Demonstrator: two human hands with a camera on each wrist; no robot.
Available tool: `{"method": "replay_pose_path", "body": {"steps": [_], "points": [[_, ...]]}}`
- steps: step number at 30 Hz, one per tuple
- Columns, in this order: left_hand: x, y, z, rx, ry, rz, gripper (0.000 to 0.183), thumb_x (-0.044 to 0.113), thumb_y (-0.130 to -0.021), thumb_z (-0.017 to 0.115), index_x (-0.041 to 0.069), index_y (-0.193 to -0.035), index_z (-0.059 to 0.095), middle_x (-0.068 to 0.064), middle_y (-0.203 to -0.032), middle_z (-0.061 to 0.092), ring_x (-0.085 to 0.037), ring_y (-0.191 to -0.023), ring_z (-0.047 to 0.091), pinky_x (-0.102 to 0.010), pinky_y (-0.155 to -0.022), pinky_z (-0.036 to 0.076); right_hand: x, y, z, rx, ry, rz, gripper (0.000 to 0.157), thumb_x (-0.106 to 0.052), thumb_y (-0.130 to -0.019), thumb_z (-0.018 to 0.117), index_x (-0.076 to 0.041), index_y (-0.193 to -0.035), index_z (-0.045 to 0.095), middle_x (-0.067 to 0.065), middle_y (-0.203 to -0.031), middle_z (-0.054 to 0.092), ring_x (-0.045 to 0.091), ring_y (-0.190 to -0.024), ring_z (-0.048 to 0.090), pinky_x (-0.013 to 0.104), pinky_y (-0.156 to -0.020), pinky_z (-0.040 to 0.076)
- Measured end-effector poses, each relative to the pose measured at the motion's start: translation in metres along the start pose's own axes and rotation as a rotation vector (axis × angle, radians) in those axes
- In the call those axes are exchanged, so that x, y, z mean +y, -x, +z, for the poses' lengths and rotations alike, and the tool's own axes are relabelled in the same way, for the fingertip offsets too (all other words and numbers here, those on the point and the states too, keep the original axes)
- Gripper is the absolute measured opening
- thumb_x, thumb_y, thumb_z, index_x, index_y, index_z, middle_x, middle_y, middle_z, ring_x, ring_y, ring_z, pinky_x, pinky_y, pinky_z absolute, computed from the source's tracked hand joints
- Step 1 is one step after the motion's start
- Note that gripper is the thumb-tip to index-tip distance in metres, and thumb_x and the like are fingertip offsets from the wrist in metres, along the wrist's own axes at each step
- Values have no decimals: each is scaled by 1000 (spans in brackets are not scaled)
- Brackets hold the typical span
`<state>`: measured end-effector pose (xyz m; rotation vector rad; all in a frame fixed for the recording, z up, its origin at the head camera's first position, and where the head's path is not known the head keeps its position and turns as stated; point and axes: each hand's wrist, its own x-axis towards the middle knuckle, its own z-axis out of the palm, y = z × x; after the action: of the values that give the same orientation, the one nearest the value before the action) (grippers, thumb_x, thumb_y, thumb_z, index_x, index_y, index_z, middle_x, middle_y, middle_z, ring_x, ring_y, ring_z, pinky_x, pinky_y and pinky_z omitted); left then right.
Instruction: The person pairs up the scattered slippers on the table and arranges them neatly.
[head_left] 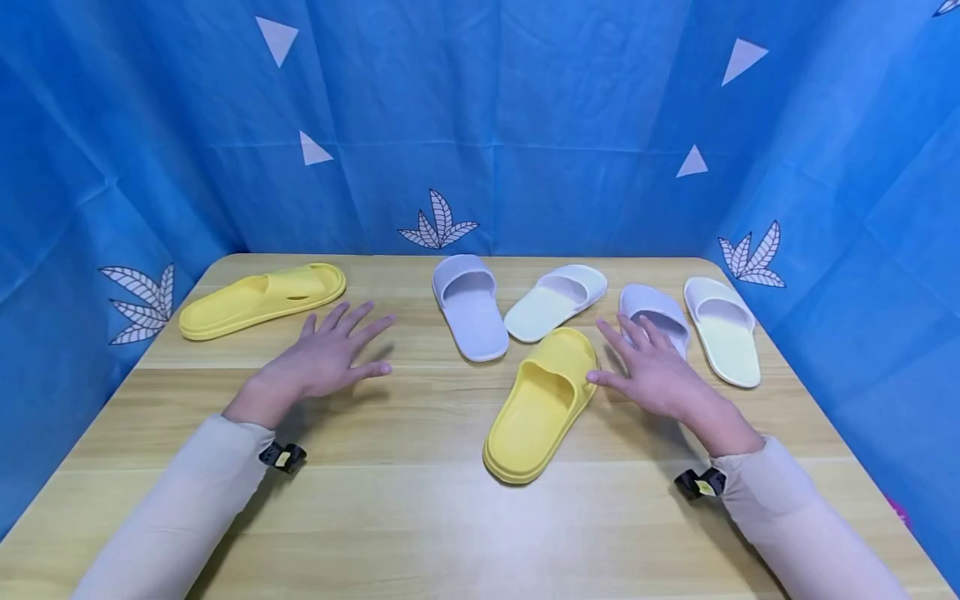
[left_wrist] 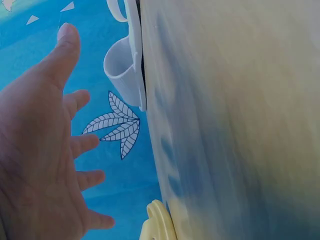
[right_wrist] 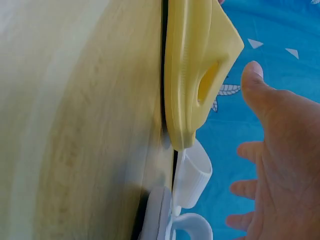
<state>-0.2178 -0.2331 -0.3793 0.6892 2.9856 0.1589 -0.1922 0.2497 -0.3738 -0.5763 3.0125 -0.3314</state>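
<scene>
With fingers spread, my left hand point(head_left: 318, 358) hovers over the table, holding nothing. Just beyond it, at the back left, lies a yellow slipper point(head_left: 232, 307), its toe pointing right. My right hand point(head_left: 660, 371), also spread and holding nothing, is above the table at the right. Its thumb overlaps the strap edge of a second yellow slipper point(head_left: 528, 417) in the head view; a gap shows between thumb and yellow slipper point(right_wrist: 185, 70) in the right wrist view. Behind the right fingers sits a lavender slipper point(head_left: 651, 302), partly hidden by them.
Along the back stand another lavender slipper point(head_left: 476, 321) and a pale slipper point(head_left: 540, 310) lying aslant beside it. A matching pale slipper point(head_left: 731, 346) is near the right edge of the wooden table point(head_left: 420, 517). Blue curtain point(head_left: 480, 100) surrounds the table's back and sides.
</scene>
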Motion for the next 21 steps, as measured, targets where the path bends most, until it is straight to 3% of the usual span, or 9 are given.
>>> {"method": "replay_pose_path", "body": {"steps": [9,21], "points": [[-8,3,-5,34,6,21,78,61,-94,52,35,-157,16,-12,-163,10,-45,-145,6,-75,-106,8,-10,-1,1,10,-18,-45,86,-67,-93,45,-17,-158,19,21,-160,12,52,-141,9,68,-110,14],[-26,6,-11,69,6,19,75,58,-95,51,31,-157,20,-13,-162,13,-45,-144,10,-72,-108,12,-28,-3,9,42,-39,-124,76,-55,-98,48,-12,-156,24,26,-156,23,53,-140,13,62,-113,17]]}}
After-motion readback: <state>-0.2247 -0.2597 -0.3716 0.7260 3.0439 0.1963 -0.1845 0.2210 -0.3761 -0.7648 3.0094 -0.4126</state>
